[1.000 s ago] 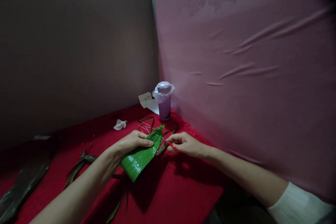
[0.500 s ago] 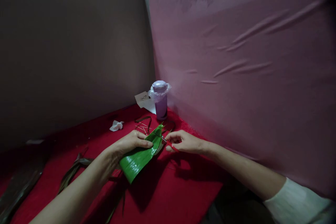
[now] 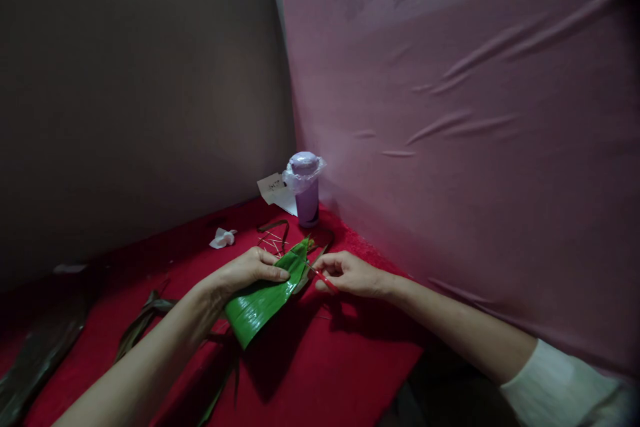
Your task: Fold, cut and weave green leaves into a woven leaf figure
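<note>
On the near side of the cup [image 3: 308, 205], the left hand [image 3: 254, 269] grips a leaf [image 3: 261, 308], thumb on top, the wide end below the hand, the tip toward the cup. The right hand [image 3: 354, 274], also nearer than the cup, holds scissors [image 3: 328, 282] at the leaf's edge.

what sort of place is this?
Likely a small indoor handwork spot; home or workshop, I can't tell. A red-covered table, a wrinkled pink panel rising alongside it, and a green leaf held over the table point that way.
</note>
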`<state>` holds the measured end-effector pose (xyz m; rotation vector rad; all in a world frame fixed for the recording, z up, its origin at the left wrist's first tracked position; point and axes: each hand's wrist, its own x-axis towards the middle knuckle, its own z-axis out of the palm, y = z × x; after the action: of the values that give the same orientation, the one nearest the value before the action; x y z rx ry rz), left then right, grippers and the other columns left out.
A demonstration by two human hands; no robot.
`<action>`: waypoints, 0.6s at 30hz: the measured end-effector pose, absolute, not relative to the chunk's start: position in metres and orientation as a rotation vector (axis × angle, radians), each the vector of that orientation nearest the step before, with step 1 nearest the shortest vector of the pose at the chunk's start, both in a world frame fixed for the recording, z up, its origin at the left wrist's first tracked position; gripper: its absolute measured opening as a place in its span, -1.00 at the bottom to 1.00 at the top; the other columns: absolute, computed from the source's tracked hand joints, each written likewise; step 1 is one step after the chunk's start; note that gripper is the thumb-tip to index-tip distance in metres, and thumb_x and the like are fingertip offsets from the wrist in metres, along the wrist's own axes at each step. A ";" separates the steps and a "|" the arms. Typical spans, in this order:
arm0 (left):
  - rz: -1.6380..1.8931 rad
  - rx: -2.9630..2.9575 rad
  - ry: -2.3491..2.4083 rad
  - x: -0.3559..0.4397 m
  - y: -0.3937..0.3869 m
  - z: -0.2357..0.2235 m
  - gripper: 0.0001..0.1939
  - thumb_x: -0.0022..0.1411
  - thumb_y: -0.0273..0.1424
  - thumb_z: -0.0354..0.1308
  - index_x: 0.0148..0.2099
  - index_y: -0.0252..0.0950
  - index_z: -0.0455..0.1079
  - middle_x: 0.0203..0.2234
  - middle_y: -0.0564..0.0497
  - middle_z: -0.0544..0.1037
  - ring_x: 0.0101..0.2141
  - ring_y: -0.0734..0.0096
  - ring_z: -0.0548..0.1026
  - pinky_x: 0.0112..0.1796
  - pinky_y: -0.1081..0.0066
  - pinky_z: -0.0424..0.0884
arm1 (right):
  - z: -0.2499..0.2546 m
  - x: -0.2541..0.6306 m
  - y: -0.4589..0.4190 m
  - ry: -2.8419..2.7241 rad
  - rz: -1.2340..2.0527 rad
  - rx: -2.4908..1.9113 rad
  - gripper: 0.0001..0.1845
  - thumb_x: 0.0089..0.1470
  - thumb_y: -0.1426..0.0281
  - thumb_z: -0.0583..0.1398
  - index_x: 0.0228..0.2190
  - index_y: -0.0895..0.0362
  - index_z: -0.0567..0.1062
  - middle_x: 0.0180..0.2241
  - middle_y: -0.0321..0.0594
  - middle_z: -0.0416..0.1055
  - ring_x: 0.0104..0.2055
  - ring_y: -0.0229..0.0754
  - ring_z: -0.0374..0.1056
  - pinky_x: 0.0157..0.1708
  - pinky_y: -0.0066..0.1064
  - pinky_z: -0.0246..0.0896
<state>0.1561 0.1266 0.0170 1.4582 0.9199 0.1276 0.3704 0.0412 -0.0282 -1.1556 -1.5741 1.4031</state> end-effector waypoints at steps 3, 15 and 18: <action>0.118 1.468 0.911 0.158 0.128 0.016 -0.81 -0.18 -0.32 0.36 -0.50 -0.37 0.55 -0.69 0.01 0.50 -0.67 0.48 0.37 -0.60 0.50 0.23 | -0.022 0.370 0.044 -1.630 1.373 -1.130 -0.64 -0.10 0.17 0.25 -0.41 0.23 0.40 -0.59 -0.40 0.19 -0.56 -0.42 0.04 -0.55 -0.52 -0.06; 0.227 1.466 0.971 0.147 0.126 0.017 -0.75 -0.12 -0.24 0.33 -0.46 -0.35 0.54 -0.62 -0.03 0.55 -0.62 0.43 0.43 -0.53 0.45 0.30 | -0.025 0.377 0.053 -1.903 0.734 -1.630 -0.80 0.07 0.34 0.13 -0.31 0.19 0.47 -0.53 -0.25 0.37 -0.51 -0.30 0.23 -0.49 -0.45 0.03; 0.325 1.464 0.994 0.140 0.118 0.021 -0.75 -0.08 -0.24 0.32 -0.39 -0.32 0.54 -0.57 0.00 0.57 -0.55 0.44 0.45 -0.48 0.47 0.32 | -0.017 0.381 0.057 -2.004 0.431 -1.773 -0.82 0.04 0.48 0.11 -0.29 0.15 0.48 -0.43 -0.16 0.39 -0.40 -0.20 0.27 -0.41 -0.38 -0.03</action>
<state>0.1405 0.1185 0.0213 1.4637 0.9938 0.3254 0.3812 0.0568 -0.0174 -1.7727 -2.0035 0.4306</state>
